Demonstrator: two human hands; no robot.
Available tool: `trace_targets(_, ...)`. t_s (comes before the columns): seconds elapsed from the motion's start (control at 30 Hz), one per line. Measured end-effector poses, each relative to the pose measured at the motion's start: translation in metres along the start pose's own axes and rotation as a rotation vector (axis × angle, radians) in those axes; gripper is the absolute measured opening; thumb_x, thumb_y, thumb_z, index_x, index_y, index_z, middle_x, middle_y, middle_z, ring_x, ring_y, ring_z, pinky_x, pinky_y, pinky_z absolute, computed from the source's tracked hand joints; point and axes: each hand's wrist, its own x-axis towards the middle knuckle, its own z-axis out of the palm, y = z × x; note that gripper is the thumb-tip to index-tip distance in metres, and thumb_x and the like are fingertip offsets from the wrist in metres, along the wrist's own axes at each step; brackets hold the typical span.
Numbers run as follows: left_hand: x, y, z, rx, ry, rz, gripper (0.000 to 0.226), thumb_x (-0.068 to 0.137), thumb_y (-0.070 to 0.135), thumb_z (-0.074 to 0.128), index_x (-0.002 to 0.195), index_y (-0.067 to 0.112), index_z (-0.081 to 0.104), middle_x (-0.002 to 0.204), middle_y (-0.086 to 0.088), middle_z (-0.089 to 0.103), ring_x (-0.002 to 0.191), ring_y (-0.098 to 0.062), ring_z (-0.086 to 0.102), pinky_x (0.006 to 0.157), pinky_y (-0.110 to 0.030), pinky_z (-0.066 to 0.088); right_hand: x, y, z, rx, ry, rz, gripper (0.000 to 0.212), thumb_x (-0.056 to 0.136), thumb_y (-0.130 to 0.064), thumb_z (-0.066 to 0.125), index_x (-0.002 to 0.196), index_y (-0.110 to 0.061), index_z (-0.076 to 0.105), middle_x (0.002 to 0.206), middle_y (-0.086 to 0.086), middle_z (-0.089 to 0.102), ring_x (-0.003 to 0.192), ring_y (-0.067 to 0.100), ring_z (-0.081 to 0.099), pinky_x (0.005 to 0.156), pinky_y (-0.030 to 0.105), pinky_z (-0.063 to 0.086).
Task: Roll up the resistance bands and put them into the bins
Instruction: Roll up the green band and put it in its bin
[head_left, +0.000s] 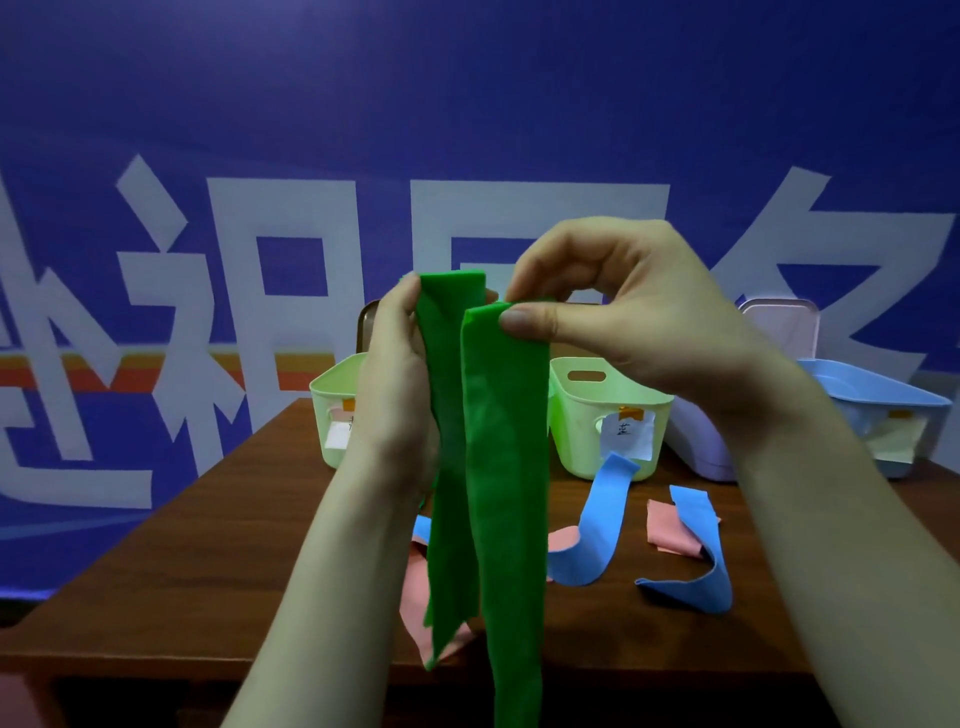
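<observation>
The left part of the counter (171, 561) is bare wood, open for passing. To the right, blue bands (592, 525) and pink bands (675, 530) lie loose across the surface. At the far edge, two pale green bins (608, 415) and a blue bin (883, 405) stand in a row. The hanging green band (504, 467) covers the middle.

A brown wooden table (218, 545) is seen before a blue banner (467, 104) printed with large white characters (291, 291) and an orange stripe (156, 371).
</observation>
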Motion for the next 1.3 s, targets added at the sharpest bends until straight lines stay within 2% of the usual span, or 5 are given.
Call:
trace_targets(0.27, -0.009, -0.003, 0.006, 0.039, -0.139, 0.005, 0.054, 0.099, 0.044, 0.024, 0.103, 0.006, 0.062, 0.071, -0.01, 0.066, 0.062, -0.019, 0.063, 0.054, -0.026, 0.052, 0.005, 0.004, 0.005, -0.196, 0.068, -0.042, 0.009, 0.079, -0.026, 0.075, 0.084, -0.028, 0.067, 0.113, -0.014, 0.061, 0.108, -0.002, 0.054, 0.083, 0.02, 0.041)
trace_targets(0.7, -0.014, -0.004, 0.009, 0.034, -0.213, 0.045, 0.057, 0.098, 0.04, 0.021, 0.102, 0.001, 0.062, 0.069, -0.017, 0.063, 0.061, -0.023, 0.06, 0.058, -0.028, 0.049, 0.005, 0.006, 0.011, -0.146, 0.126, 0.029, 0.008, 0.082, -0.024, 0.072, 0.087, -0.026, 0.067, 0.093, -0.005, 0.07, 0.099, 0.012, 0.062, 0.089, 0.034, 0.047)
trace_targets(1.1, -0.016, -0.007, 0.007, 0.091, -0.249, 0.044, 0.057, 0.093, 0.043, 0.03, 0.105, -0.005, 0.059, 0.071, -0.017, 0.06, 0.059, -0.023, 0.055, 0.059, -0.028, 0.047, 0.004, 0.009, 0.009, -0.125, 0.041, 0.06, 0.019, 0.083, -0.02, 0.071, 0.101, -0.021, 0.065, 0.095, -0.011, 0.068, 0.092, 0.003, 0.063, 0.092, 0.037, 0.048)
trace_targets(1.23, -0.014, -0.007, -0.001, 0.191, -0.27, 0.045, 0.046, 0.087, 0.029, 0.043, 0.113, -0.007, 0.055, 0.078, -0.02, 0.062, 0.068, -0.026, 0.06, 0.067, -0.032, 0.052, 0.004, 0.01, 0.007, -0.048, 0.013, 0.075, 0.011, 0.084, -0.019, 0.07, 0.095, -0.021, 0.073, 0.093, -0.001, 0.074, 0.091, 0.015, 0.068, 0.091, 0.044, 0.049)
trace_targets(1.3, -0.014, -0.005, -0.007, 0.241, -0.289, 0.05, 0.036, 0.084, 0.017, 0.047, 0.113, -0.001, 0.058, 0.086, -0.02, 0.067, 0.078, -0.029, 0.065, 0.076, -0.037, 0.055, 0.003, 0.008, 0.009, 0.088, 0.03, 0.066, 0.01, 0.082, -0.012, 0.071, 0.092, -0.012, 0.074, 0.09, 0.011, 0.073, 0.082, 0.034, 0.067, 0.076, 0.053, 0.051)
